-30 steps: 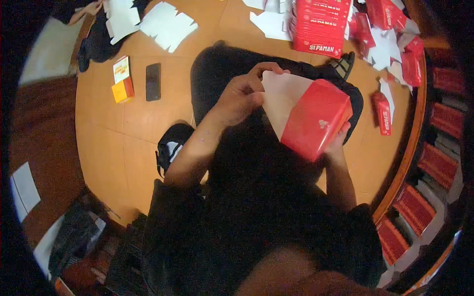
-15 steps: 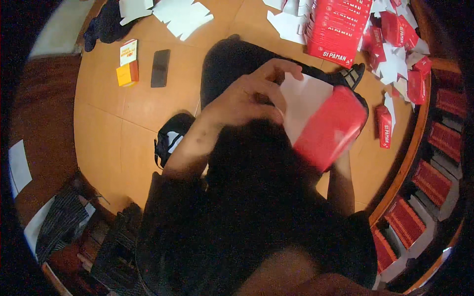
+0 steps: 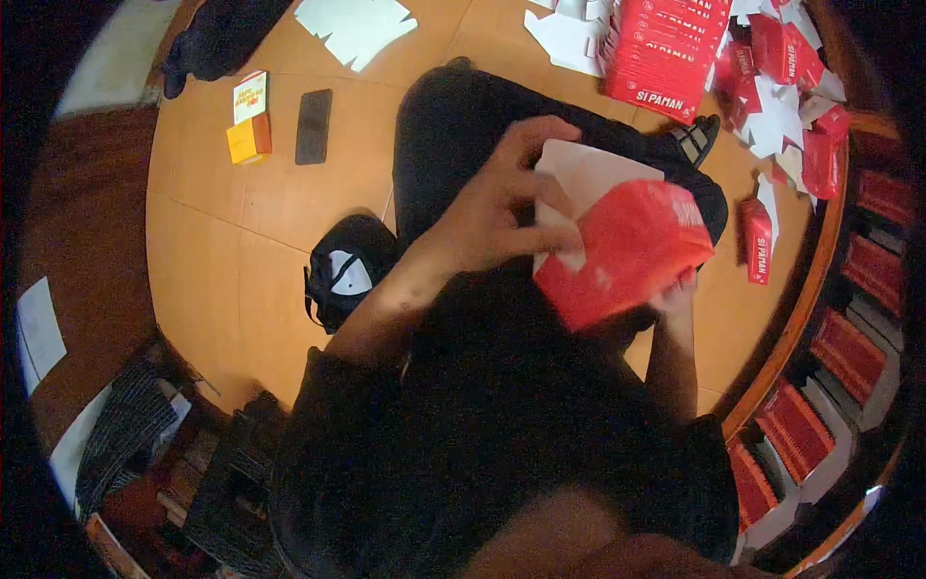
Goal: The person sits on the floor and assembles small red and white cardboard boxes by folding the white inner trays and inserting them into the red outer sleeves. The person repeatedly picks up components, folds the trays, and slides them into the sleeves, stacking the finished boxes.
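A red and white cardboard box [image 3: 632,246], partly folded with its white inside and flap showing, is held tilted over my lap. My left hand [image 3: 497,212] grips its left side, with the thumb pressed on the red and white edge and fingers curled around the white flap. At the lower right corner my right hand [image 3: 677,292] holds the box from below. Most of that hand's fingers are hidden behind the cardboard.
Red boxes [image 3: 661,68] are stacked at the far right, beside loose red and white cartons [image 3: 772,116]. Bundled red pieces [image 3: 796,429] line the right edge. A phone [image 3: 313,127], a yellow and white box [image 3: 249,138] and a black cap [image 3: 349,270] lie on the left floor.
The box has turned and shifted slightly left, showing more of its red side. My left thumb has moved down onto its edge, and my right hand now shows at the lower corner.
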`<state>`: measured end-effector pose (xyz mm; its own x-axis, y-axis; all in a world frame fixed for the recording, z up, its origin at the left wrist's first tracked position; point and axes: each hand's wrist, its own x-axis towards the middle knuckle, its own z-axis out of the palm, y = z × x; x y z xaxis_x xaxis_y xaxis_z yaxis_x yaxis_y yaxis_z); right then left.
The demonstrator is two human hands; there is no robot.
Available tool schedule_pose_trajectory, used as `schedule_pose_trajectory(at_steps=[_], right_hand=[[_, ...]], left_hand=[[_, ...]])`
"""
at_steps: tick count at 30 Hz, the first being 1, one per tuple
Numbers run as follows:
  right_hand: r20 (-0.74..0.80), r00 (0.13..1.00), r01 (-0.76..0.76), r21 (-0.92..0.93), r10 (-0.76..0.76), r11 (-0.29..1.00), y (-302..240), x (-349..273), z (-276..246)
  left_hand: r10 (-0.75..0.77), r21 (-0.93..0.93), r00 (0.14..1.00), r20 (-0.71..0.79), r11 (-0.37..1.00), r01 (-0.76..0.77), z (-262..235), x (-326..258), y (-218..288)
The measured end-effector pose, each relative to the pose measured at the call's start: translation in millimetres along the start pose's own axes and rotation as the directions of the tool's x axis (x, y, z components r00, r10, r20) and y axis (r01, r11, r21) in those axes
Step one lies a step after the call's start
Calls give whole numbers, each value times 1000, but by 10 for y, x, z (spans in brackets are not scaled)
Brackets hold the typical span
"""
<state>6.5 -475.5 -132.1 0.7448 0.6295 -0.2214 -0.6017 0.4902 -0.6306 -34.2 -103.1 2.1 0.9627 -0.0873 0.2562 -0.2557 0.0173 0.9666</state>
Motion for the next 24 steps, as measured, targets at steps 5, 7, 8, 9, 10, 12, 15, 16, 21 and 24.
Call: schedule_pose_trajectory(at_steps=[5, 7, 8, 9, 10, 12, 15, 16, 21, 24], right_hand=[[-20, 1000, 5, -128, -7, 992, -107, -208, 118], [-34, 999, 10, -236, -18, 972, -161, -266, 303], [-37, 999, 18, -325, -32, 946, -184, -329, 430], [-35, 998, 28, -424, -47, 905, -188, -399, 571], [-29, 998, 36, -518, -60, 854, -171, -485, 707], [-14, 1000, 5, -675, -19, 738, -222, -600, 966], [-69, 982, -171, -714, 174, 679, -356, -602, 1126], [-176, 910, -404, -576, 375, 711, -478, -450, 1052], [220, 958, -43, -521, 183, 853, -824, -194, 1660], [126, 894, -283, -586, 430, 760, -1014, 13, 1883]], left_hand=[[44, -40, 999, -26, 998, -45, 220, -182, 97], [-144, -294, 983, -118, 950, 104, 302, -251, 192], [-254, -467, 965, -72, 863, 193, 299, -286, 203], [-350, -615, 937, -3, 740, 274, 294, -327, 198], [-387, -541, 922, 27, 769, 339, 286, -403, 154], [-240, -410, 944, 227, 855, 317, 108, -605, -20], [8, -385, 959, 284, 917, 106, 114, -650, -117], [14, -425, 956, 292, 898, 117, 120, -632, -59], [-245, -306, 777, 580, 819, 486, -94, -305, 470], [-326, -144, 556, 765, 754, 641, -132, -104, 427]])
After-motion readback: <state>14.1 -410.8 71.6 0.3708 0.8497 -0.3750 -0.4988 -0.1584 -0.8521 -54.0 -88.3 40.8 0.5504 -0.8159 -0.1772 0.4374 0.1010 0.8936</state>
